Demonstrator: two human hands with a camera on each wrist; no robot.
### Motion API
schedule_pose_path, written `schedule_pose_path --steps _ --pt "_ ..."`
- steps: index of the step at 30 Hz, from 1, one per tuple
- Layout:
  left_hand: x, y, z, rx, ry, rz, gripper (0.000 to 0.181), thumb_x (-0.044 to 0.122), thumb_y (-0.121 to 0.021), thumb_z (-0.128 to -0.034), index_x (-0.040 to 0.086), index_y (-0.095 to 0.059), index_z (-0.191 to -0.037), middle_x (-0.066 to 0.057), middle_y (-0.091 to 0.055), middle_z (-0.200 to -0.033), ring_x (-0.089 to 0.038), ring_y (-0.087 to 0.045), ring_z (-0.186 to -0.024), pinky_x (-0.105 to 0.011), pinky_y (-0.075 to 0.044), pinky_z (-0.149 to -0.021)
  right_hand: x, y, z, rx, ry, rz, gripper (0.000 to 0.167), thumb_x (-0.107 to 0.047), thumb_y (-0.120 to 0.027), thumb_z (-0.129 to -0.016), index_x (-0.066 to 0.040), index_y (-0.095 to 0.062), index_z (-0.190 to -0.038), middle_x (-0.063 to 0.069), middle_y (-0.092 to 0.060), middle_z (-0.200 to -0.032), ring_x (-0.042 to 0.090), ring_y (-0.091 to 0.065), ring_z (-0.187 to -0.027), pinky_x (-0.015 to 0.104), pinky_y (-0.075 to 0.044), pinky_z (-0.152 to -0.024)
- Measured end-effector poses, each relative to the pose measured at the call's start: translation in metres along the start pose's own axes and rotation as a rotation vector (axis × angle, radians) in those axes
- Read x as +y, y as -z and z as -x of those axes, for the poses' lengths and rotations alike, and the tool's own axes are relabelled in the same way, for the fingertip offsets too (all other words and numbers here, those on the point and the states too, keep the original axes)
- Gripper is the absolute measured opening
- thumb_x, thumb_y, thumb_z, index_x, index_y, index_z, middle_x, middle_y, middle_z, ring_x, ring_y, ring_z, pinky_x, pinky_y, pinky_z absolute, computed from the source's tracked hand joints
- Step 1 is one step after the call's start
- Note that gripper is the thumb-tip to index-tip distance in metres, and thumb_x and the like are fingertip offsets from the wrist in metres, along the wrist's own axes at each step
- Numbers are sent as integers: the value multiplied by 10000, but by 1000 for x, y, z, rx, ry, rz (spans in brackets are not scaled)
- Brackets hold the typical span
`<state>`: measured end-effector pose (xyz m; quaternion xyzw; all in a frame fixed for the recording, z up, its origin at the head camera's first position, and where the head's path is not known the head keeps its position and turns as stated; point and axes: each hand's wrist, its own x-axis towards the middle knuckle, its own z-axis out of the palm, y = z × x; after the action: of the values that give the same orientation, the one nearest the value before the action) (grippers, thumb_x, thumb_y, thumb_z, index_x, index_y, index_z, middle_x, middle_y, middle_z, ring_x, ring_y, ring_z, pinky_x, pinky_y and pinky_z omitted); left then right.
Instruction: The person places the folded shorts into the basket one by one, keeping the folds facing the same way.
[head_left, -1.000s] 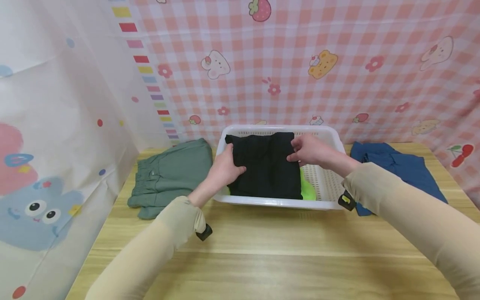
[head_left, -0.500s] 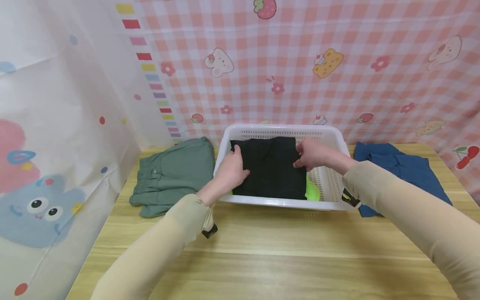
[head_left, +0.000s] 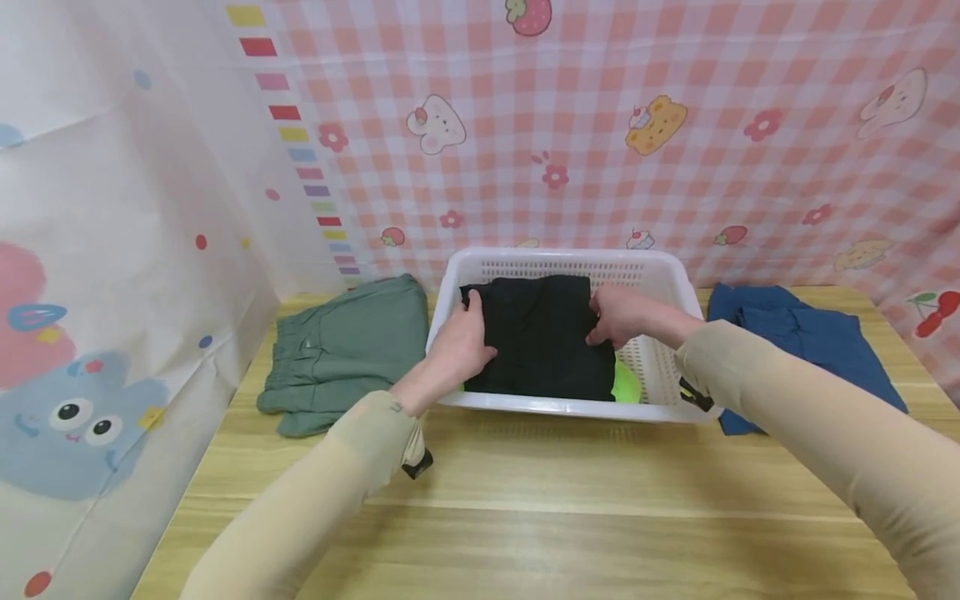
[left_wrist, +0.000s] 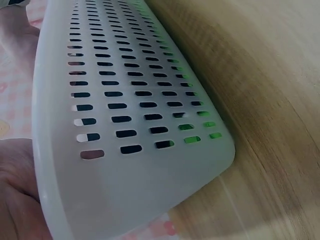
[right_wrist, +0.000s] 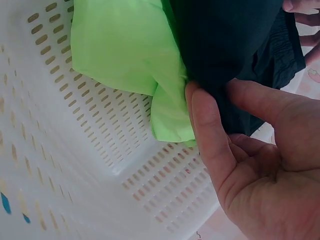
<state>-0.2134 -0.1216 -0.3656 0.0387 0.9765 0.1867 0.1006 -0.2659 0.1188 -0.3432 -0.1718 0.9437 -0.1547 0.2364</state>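
A folded black garment (head_left: 542,337) lies in the white plastic basket (head_left: 573,407), over a lime-green cloth (head_left: 627,385). My left hand (head_left: 456,343) holds its left edge, the thumb resting on top. At the opposite edge, my right hand (head_left: 624,315) pinches the black fabric; the right wrist view shows thumb and forefinger on either side of it. A gathered edge of the garment appears near the left hand there. In the left wrist view, the basket's slotted wall (left_wrist: 130,100) hides most of the left hand and the clothes.
Folded green pants (head_left: 352,354) lie left of the basket on the wooden table (head_left: 540,508). To the right sits a folded blue garment (head_left: 806,342), partly behind my right sleeve. A pink checked curtain (head_left: 555,125) hangs close behind the basket.
Over the last second, the black garment's far edge has come down lower inside the basket, both hands going with it. Since half a second ago, the hands have barely moved.
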Motion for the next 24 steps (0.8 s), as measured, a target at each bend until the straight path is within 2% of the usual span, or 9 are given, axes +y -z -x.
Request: schedule_pose_path --steps 5,9,13,17,24 --pt "0 3 2 -3 -37 -24 939 157 -761 -972 -65 -156 -1654 -337 -413 -1611 -398 -566 -1406 -431 -535 -1127 0 -1 -2 -38 -30 -16 423 -101 -741 -953 170 -606 -1249 314 -697 -1145 183 -690 -704 283 -630 -632" --pt "0 5 4 5 -63 -50 953 146 -786 -950 -79 -175 -1645 -342 -433 -1590 -403 -624 -1330 -429 -564 -1081 -1 -1 -5 -61 -48 -16 484 -89 -732 -962 181 -561 -1326 352 -662 -1239 192 -698 -713 279 -631 -626" --pt "-2 4 6 21 -96 -72 943 136 -805 -931 -90 -216 -1633 -341 -456 -1565 -404 -664 -1261 -432 -583 -1045 -1 -2 -6 -76 -46 -26 388 -84 -746 -951 156 -605 -1221 300 -674 -1128 179 -680 -694 274 -631 -616" --pt "-3 3 4 5 -104 -72 899 139 -797 -939 -99 -259 -1618 -333 -473 -1555 -401 -616 -1339 -427 -547 -1110 0 -2 -7 -98 -39 -37 296 -82 -753 -942 120 -624 -1115 201 -660 -989 163 -660 -672 276 -633 -621" --pt "-3 0 -1 -49 -108 -110 825 148 -765 -966 -145 -300 -1581 -352 -485 -1543 -407 -563 -1409 -428 -503 -1172 0 -3 -9 -167 -43 -64 220 -61 -718 -957 102 -615 -1065 151 -633 -939 164 -653 -717 285 -648 -666"
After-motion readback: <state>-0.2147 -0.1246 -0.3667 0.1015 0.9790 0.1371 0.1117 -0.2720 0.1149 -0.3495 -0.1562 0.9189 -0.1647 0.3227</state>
